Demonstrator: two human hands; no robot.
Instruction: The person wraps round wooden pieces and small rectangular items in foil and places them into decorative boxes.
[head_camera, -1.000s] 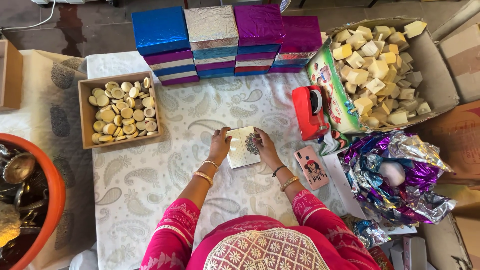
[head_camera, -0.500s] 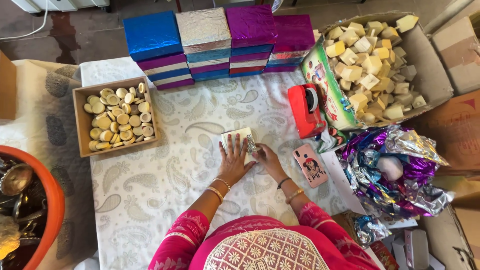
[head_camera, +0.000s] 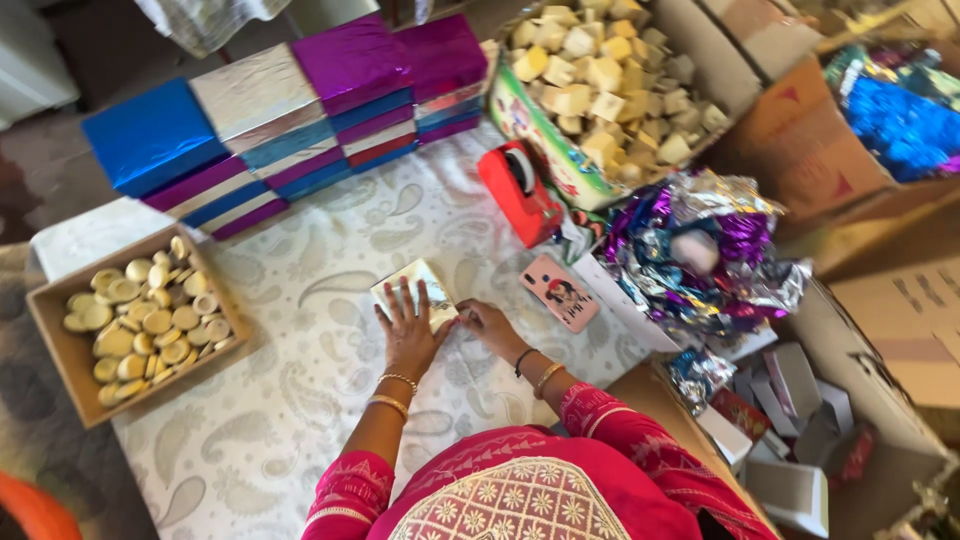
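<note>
- Small silver-wrapped box (head_camera: 418, 290) is seen lying flat on the paisley tablecloth (head_camera: 300, 400), near the middle of the table, pinned from the near side by both hands.
- Far left: a shallow cardboard tray (head_camera: 60, 345) of round cream pieces is set at the cloth's left edge, well apart from the box; a wide strip of bare cloth is left between them.
- Behind, along the far edge, a row of stacked foil-covered boxes (head_camera: 270, 120) in blue, silver and purple is lined up; some open cloth is kept between the row and the small box.
- The left hand (head_camera: 408, 335) is laid flat, fingers spread, fingertips pressed on the box's near half; nothing is gripped.
- The right hand (head_camera: 487, 322) is curled at the box's right corner, fingers bent against its edge; whether anything is pinched there cannot be told.
- Just right of that hand, a pink phone (head_camera: 559, 292) is lying near, not touching.
- A red tape dispenser (head_camera: 520, 190) is stood beyond the phone.
- Crumpled foil sheets (head_camera: 700, 255) are crowded at the right edge; little free room is left on that side.
</note>
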